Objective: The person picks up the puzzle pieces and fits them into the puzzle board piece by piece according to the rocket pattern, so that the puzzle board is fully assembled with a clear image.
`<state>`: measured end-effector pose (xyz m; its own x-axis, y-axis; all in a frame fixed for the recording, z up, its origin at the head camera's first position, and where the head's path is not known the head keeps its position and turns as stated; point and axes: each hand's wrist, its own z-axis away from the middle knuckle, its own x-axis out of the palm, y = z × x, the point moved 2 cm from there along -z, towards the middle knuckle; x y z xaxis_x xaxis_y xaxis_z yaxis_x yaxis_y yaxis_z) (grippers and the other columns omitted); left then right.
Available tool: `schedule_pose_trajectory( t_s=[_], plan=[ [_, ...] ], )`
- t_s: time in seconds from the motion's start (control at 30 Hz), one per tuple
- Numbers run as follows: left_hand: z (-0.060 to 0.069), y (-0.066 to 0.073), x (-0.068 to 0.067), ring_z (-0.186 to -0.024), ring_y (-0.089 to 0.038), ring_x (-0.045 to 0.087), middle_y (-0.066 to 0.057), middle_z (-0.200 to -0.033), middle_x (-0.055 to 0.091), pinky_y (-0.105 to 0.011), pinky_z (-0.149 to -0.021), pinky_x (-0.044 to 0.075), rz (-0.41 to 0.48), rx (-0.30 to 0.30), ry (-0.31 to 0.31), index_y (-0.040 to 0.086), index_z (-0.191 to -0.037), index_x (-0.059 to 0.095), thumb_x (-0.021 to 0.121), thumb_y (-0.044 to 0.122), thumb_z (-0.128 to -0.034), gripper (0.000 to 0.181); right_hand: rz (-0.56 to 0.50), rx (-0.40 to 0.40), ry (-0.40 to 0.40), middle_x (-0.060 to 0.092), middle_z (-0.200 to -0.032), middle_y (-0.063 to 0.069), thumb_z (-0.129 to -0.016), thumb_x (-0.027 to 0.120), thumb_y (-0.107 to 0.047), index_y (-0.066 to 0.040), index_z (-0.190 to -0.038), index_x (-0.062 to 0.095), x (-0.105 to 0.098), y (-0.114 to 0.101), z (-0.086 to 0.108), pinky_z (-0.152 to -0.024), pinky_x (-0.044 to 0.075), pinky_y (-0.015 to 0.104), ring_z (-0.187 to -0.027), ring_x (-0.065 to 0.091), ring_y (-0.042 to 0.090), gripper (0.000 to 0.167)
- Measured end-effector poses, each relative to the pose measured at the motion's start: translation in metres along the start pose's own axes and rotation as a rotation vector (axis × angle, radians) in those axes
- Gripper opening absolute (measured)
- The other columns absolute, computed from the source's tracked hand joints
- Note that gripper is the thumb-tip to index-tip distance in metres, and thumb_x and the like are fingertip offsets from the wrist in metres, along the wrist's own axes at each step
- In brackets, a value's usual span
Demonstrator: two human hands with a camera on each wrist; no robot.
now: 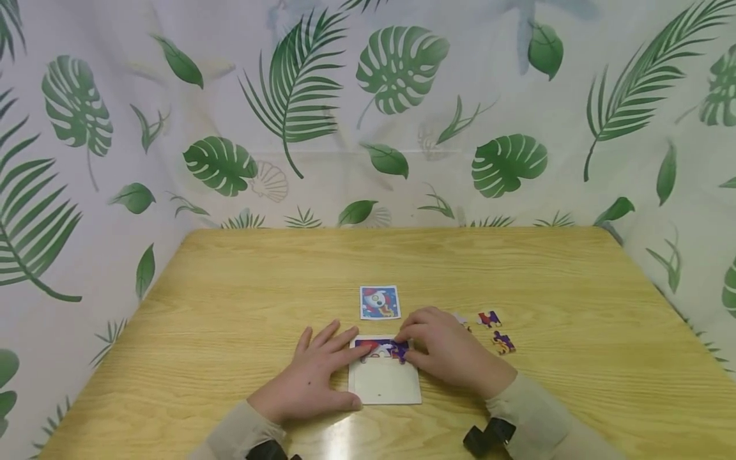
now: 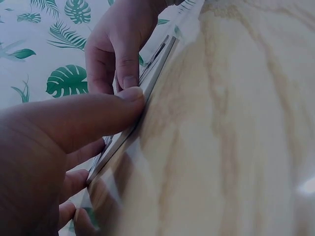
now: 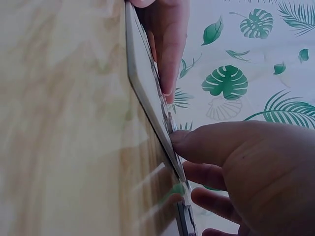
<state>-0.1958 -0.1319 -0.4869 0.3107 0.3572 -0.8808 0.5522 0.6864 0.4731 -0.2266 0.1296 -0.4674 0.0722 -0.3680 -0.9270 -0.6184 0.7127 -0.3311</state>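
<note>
On my feed the right hand [image 1: 451, 351], the nearer one, pinches a purple puzzle piece [image 1: 399, 352] at the upper right of the puzzle board [image 1: 384, 385], the row of pieces [image 1: 379, 349] running leftward to my spread-fingered left hand [image 1: 313, 377].

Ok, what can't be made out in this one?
Head: count of loose pieces beside the right hand, which partly covers them.
Head: the picture card's fine detail, too small.
Left wrist: the puzzle board's artwork, seen nearly edge-on.
Right wrist: rest of the left hand, cut off by the top edge.
</note>
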Motion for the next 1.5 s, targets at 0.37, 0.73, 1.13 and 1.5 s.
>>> schedule_pose_trajectory(
  t_s=[0.37,0.73,1.13,1.5],
  plan=[
    [-0.0032,-0.0001,-0.002,-0.154,-0.032,0.005,-0.005,-0.167,0.022,-0.067,-0.114,-0.007,0.003,0.009,0.006,0.035,-0.158,0.037,0.071,0.066,-0.0804,0.09,0.039,0.029,0.011,0.066,-0.108,-0.008,-0.086,0.079,-0.026,-0.022,-0.105,0.078,-0.0034,0.0007,0.0005,-0.099,0.047,0.049,-0.111,0.059,0.019,0.02],
    [-0.0011,-0.0026,-0.0056,-0.155,-0.028,0.004,0.001,-0.167,0.022,-0.063,-0.116,-0.007,0.024,-0.007,-0.014,0.025,-0.158,0.038,0.074,0.063,-0.0797,0.094,0.049,-0.025,0.009,0.067,-0.109,-0.008,-0.088,0.078,-0.023,-0.023,-0.108,0.08,-0.0014,0.0036,-0.001,-0.098,0.048,0.047,-0.109,0.06,0.018,0.02],
    [-0.001,-0.0031,-0.0052,-0.155,-0.027,0.004,0.003,-0.166,0.024,-0.063,-0.116,-0.008,0.041,-0.012,-0.013,0.023,-0.157,0.039,0.074,0.064,-0.0794,0.095,0.031,-0.012,0.012,0.068,-0.11,-0.008,-0.088,0.078,-0.025,-0.021,-0.107,0.08,-0.0029,0.0031,0.0004,-0.101,0.046,0.049,-0.111,0.061,0.02,0.019],
    [0.001,-0.0031,-0.006,-0.154,-0.032,0.004,-0.001,-0.166,0.026,-0.064,-0.115,-0.008,0.056,0.022,-0.007,0.034,-0.153,0.046,0.075,0.058,-0.0811,0.081,0.044,0.009,0.04,0.072,-0.108,-0.006,-0.086,0.079,-0.021,-0.02,-0.102,0.079,-0.0024,-0.0014,-0.0009,-0.1,0.048,0.048,-0.107,0.064,0.019,0.016]
  ],
)
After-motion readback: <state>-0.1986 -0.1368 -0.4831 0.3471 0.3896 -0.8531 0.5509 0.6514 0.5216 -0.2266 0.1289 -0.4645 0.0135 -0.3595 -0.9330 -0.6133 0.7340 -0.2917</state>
